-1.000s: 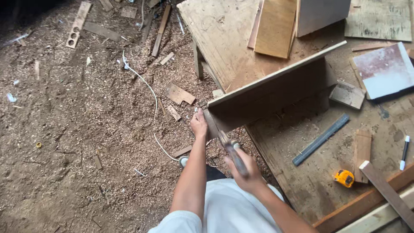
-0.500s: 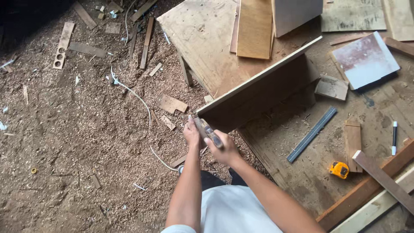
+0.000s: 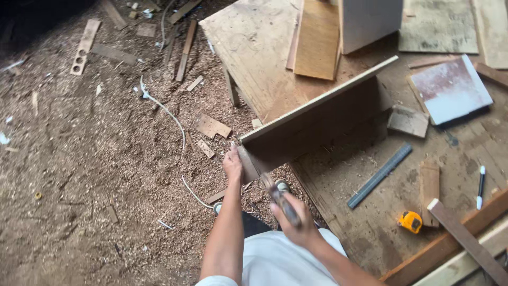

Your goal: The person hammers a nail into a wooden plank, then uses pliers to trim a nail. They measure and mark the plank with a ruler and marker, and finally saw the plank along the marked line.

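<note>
Holding the near end of a wooden board (image 3: 317, 122) that stands on its edge, the left hand (image 3: 233, 165) has its fingers pressed on the wood. The right hand (image 3: 296, 220) has its fingers wrapped tight around a hammer (image 3: 280, 198) near that end. Close by on the table (image 3: 370, 233) lie a grey ruler (image 3: 379, 176) and a yellow tape measure (image 3: 410, 221).

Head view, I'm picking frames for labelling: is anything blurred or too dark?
Head view: the tool gripped in the right hand is motion-smeared, its kind unreadable; the left hand on the upright brown wooden board is sharp; the top-left corner falls into deep shadow; light elsewhere is soft, without glare.
</note>
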